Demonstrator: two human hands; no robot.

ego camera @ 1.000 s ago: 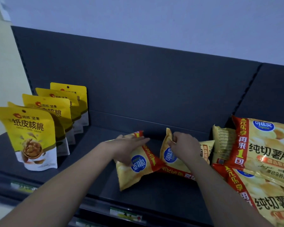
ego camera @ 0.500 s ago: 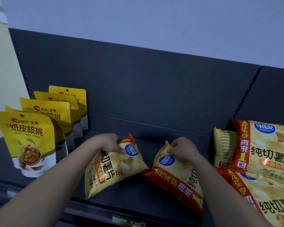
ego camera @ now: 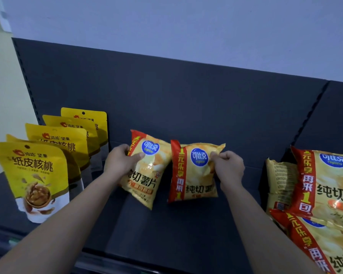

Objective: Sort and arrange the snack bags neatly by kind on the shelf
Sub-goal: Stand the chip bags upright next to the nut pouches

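Two chip bags stand mid-shelf (ego camera: 166, 234), side by side, with their near edges meeting.

Left bag (ego camera: 147, 175): puffed yellow foil with a red band down its left edge, tilted a little. Left hand (ego camera: 121, 161) grips its 10 o'clock corner, thumb across the front, fingers behind.

Right bag (ego camera: 196, 175): same print, about upright. Right hand (ego camera: 229, 167) pinches its 2 o'clock part, fingers curled on the foil.

Print on both: blue oval "可比克 Copico". The black "纯切薯片" is partly covered or creased. The red band is creased, and "再来" is legible on the right bag.

Pile (ego camera: 325, 184) at 3 to 5 o'clock of the view: larger bags of the same print, lying overlapped. The band reads "一元乐享 再来1包". One bag behind shows its back, text too small to read.

Pouches (ego camera: 36, 175) at 9 o'clock: yellow stand-up packs in a row running to the back panel (ego camera: 186, 105). The front one reads "洽洽 坚果 纸皮核桃", above a walnut picture on a white base.
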